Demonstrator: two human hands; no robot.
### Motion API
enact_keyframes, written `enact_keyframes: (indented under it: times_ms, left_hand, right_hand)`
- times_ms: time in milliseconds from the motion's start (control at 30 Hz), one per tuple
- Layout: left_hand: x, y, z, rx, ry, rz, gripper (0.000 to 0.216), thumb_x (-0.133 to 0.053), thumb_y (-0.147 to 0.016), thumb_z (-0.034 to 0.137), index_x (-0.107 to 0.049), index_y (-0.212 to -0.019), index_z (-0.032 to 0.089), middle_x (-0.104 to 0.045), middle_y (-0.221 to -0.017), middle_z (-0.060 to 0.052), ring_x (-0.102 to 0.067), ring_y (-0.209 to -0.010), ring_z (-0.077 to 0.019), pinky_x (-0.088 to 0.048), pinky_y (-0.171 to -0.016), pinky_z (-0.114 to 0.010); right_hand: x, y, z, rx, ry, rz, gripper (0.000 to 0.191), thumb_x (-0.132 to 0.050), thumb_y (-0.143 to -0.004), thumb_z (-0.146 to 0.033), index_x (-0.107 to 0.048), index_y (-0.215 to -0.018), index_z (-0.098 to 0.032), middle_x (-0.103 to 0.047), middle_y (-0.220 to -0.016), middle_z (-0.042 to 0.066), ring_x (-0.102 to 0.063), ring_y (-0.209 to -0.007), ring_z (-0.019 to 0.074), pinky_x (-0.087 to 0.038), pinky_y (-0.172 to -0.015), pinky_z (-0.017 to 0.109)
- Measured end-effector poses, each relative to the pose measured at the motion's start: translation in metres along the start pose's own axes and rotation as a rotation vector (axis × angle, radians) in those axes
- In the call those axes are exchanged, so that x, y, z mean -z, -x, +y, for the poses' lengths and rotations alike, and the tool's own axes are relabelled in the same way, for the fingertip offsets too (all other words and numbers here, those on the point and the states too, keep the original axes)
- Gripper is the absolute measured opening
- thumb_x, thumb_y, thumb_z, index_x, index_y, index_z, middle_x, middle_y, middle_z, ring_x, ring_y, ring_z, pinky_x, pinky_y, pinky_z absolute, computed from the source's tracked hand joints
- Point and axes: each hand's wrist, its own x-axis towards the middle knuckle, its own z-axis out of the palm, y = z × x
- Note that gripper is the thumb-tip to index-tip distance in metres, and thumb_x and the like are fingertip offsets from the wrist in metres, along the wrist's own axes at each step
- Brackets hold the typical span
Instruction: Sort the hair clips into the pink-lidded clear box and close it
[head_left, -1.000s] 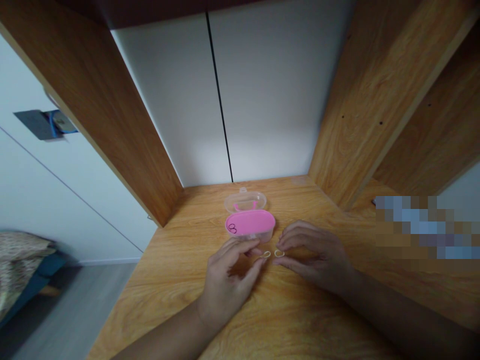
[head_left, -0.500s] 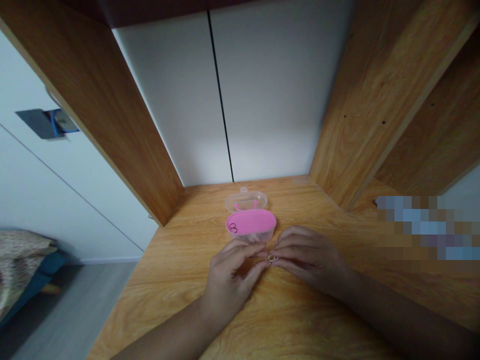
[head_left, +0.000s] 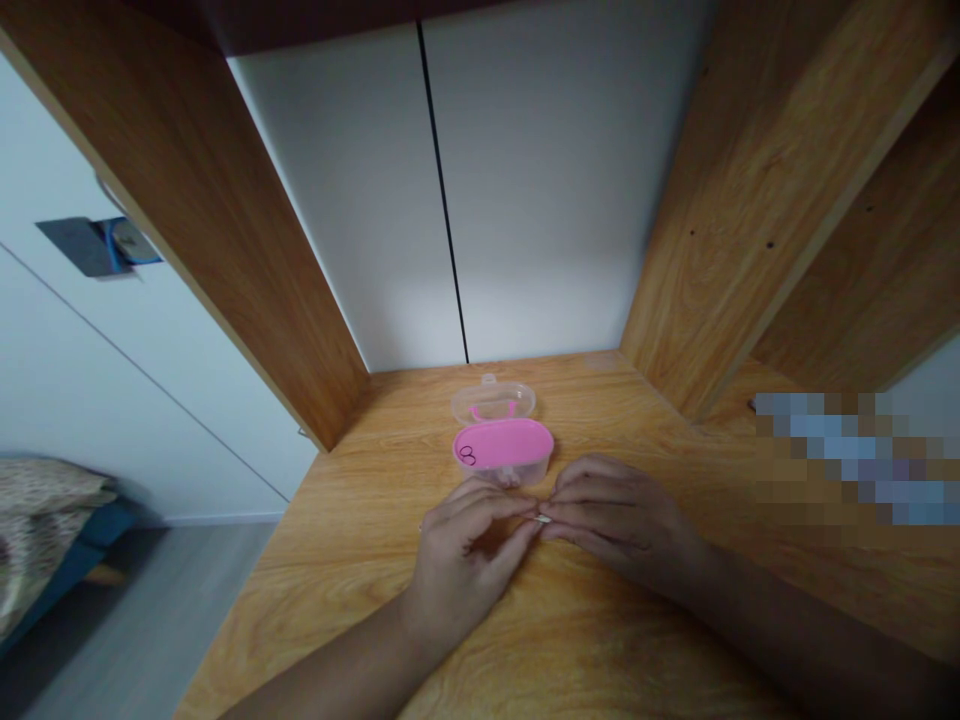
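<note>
Left hand (head_left: 457,560) and right hand (head_left: 622,520) meet fingertip to fingertip, fingers pinched together on a small pale ring (head_left: 545,519) on the desk (head_left: 585,640); open pink case (head_left: 502,447) at 12 o'clock.

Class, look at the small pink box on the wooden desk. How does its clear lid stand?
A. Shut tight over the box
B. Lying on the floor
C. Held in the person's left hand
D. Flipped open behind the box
D. The clear lid lies flipped open behind the pink box, away from both hands.
</note>
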Motion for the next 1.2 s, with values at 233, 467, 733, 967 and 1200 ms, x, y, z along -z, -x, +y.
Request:
enact_keyframes:
  times_ms: [233, 467, 733, 967, 1200]
  left_hand:
    - [-0.0012, -0.0019, 0.0027, 0.006, 0.032, 0.013, 0.017, -0.07, -0.082, 0.008, -0.071, -0.096, 0.018, -0.076, -0.086, -0.006, -0.07, -0.08, -0.0166, -0.059, -0.074, -0.031]
    - [0.0001, -0.0006, 0.0006, -0.007, 0.045, -0.016, 0.016, -0.074, -0.079, 0.008, -0.072, -0.092, 0.018, -0.076, -0.082, -0.004, -0.07, -0.08, -0.0166, -0.058, -0.075, -0.031]
    - [0.001, -0.0005, 0.0, 0.033, 0.03, -0.014, 0.013, -0.074, -0.08, 0.01, -0.073, -0.089, 0.019, -0.076, -0.082, -0.003, -0.07, -0.081, -0.0168, -0.058, -0.077, -0.031]
    - [-0.0007, 0.001, 0.0003, 0.147, 0.105, 0.013, 0.006, -0.074, -0.079, 0.013, -0.07, -0.079, 0.017, -0.075, -0.078, -0.003, -0.07, -0.076, -0.0155, -0.058, -0.076, -0.029]
    - [-0.0013, 0.0002, -0.0013, 0.284, 0.164, -0.008, 0.006, -0.077, -0.077, 0.015, -0.072, -0.077, 0.018, -0.076, -0.077, -0.003, -0.071, -0.075, -0.0156, -0.057, -0.075, -0.028]
  right_hand:
    - [0.0025, 0.0003, -0.0018, -0.048, 0.049, -0.018, 0.016, -0.064, -0.091, -0.02, -0.066, -0.108, -0.021, -0.074, -0.088, 0.004, -0.066, -0.08, 0.0156, -0.056, -0.072, 0.029]
    - [0.0033, -0.0032, -0.0048, 0.024, -0.025, 0.0, 0.018, -0.063, -0.09, -0.012, -0.066, -0.107, -0.018, -0.074, -0.087, 0.004, -0.067, -0.08, 0.0138, -0.057, -0.073, 0.028]
    - [0.0027, -0.0021, -0.0073, -0.077, -0.098, 0.0, 0.025, -0.062, -0.087, -0.009, -0.065, -0.109, -0.021, -0.071, -0.085, 0.003, -0.064, -0.078, 0.0149, -0.055, -0.07, 0.028]
    - [0.0024, -0.0011, -0.0048, -0.03, -0.099, -0.022, 0.023, -0.064, -0.088, -0.008, -0.066, -0.108, -0.019, -0.072, -0.086, 0.003, -0.064, -0.08, 0.0146, -0.055, -0.072, 0.029]
    - [0.002, 0.0002, -0.0035, 0.004, -0.02, -0.017, 0.022, -0.063, -0.09, -0.01, -0.066, -0.109, -0.02, -0.074, -0.087, 0.003, -0.065, -0.078, 0.0141, -0.056, -0.071, 0.028]
